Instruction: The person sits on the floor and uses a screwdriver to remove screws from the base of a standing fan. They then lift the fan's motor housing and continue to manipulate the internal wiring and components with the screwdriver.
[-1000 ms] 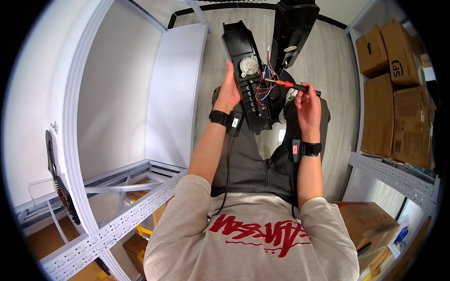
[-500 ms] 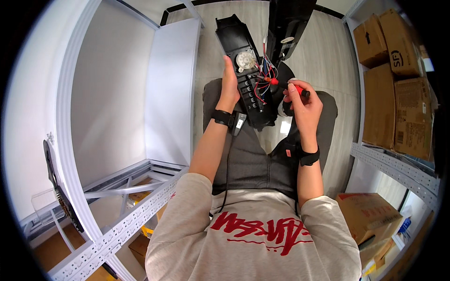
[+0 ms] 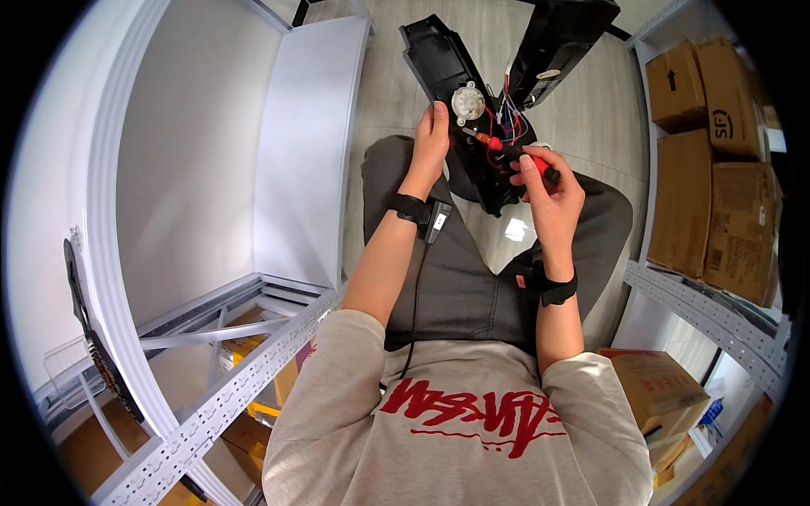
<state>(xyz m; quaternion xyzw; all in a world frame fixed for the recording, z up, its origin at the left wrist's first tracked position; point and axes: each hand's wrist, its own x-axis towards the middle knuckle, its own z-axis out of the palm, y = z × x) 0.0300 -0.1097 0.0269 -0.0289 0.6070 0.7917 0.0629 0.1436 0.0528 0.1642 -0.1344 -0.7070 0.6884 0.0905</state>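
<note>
My left hand [image 3: 430,148] grips the left edge of a long black plastic panel [image 3: 437,59], which tilts above my knees. A round whitish geared part [image 3: 468,103] is mounted on the panel's middle. Thin red, white, blue and black wires [image 3: 513,125] run from the panel toward a larger black housing [image 3: 565,38] beyond it. Held in my right hand [image 3: 555,198] is a red and black screwdriver [image 3: 506,150], pointing left. Its tip lies close to the round part's lower tab; whether they touch, I cannot tell.
Shelving with cardboard boxes [image 3: 682,190] stands on the right, and another box [image 3: 654,392] sits lower there. To the left are a pale panel [image 3: 308,152] and a perforated metal shelf frame [image 3: 219,405]. A dark strap [image 3: 420,278] and cable hang by my left wrist.
The black panel and my left hand have shifted right. The screwdriver's tip has moved from among the wires to beside the round part. The housing leans farther right, and my right knee has swung outward.
</note>
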